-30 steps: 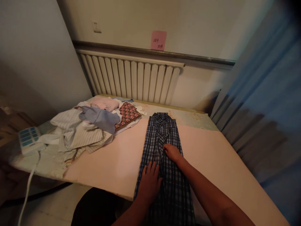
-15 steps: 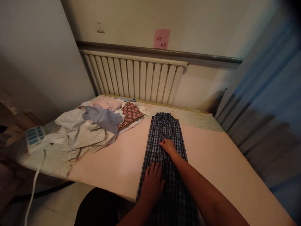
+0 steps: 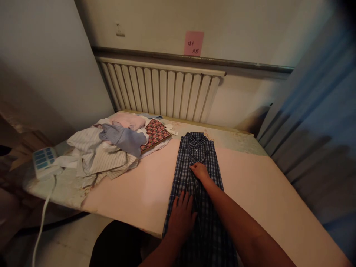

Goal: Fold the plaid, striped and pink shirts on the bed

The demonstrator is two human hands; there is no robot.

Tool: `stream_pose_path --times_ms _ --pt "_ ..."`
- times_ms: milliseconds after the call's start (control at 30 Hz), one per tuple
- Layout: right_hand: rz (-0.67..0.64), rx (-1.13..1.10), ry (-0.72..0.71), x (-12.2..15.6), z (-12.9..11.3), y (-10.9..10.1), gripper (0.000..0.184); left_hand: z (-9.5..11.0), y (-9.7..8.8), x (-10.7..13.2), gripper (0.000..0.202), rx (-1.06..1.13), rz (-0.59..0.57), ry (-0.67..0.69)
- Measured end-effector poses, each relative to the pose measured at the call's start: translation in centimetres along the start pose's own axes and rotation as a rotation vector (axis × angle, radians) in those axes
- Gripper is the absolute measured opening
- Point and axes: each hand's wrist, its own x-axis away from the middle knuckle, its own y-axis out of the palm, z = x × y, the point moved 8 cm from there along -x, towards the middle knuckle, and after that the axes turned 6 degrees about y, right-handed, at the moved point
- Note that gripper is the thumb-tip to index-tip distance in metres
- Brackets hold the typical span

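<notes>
A dark blue plaid shirt (image 3: 194,155) lies folded into a long narrow strip on the pink table top (image 3: 144,185), collar toward the radiator, its lower end hanging over the near edge. My left hand (image 3: 182,215) lies flat on the shirt's lower part, fingers stretched out. My right hand (image 3: 200,171) rests palm down on the shirt's middle, fingers pressed onto the cloth.
A heap of striped and light clothes (image 3: 105,152) with a red patterned piece (image 3: 155,133) lies at the table's back left. A power strip (image 3: 43,161) with a white cord sits at the left edge. A radiator (image 3: 161,91) stands behind; a blue curtain (image 3: 319,122) hangs at right.
My right hand has slid a little farther up the shirt toward the collar. My left hand has stayed flat on the lower part. The view has shifted slightly.
</notes>
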Motion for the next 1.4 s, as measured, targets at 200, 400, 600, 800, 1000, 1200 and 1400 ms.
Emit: stream_pose_path --times_ms 200,400,600,800,1000,1200,1400 --pt "-0.023 0.037 0.035 0.4 -0.6 0.9 0.028 -0.1 0.1 -0.1 0.057 0.016 -0.016 0.001" --pt "-0.011 0.08 0.039 0.9 -1.1 1.7 0.028 -0.1 0.1 0.0 0.058 0.02 -0.017 0.007" --pt "0.005 0.096 0.037 0.6 -0.7 1.5 0.035 -0.1 0.1 0.0 0.058 0.019 -0.023 -0.001" --pt "0.048 0.127 0.058 0.2 1.2 -0.3 0.035 -0.1 0.0 0.0 0.058 0.018 -0.003 -0.004" --pt "0.098 0.161 0.034 1.0 1.4 -0.1 0.033 -0.1 -0.3 0.2 0.062 0.005 0.049 0.005" --pt "0.125 0.16 -0.002 1.2 1.2 0.3 0.027 0.1 0.1 0.2 0.056 -0.015 0.036 0.043" --pt "0.249 0.129 -0.131 3.7 -0.4 -1.8 0.028 0.2 -0.1 0.2 0.054 -0.02 0.047 0.045"
